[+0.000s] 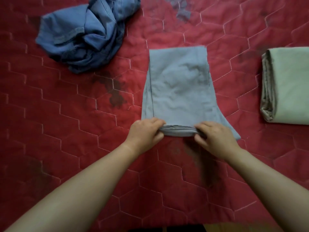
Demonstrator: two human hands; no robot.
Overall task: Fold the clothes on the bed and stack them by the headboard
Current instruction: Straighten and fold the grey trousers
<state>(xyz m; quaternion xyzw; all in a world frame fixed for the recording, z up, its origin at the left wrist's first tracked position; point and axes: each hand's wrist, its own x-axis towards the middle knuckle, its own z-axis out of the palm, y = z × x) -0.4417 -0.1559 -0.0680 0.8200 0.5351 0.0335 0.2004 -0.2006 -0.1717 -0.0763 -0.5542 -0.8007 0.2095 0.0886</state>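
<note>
Grey-blue garment point(178, 84) on red quilt point(66, 123), left hand point(145, 133) and right hand point(215, 138) pinching its near fold, forearms extended

head-worn view, looking down, near bed point(66, 131)

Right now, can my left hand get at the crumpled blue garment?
Probably yes, once it lets go: the left hand grips the near fold of the grey-blue garment, and only bare red quilt lies between it and the crumpled blue garment.
</note>
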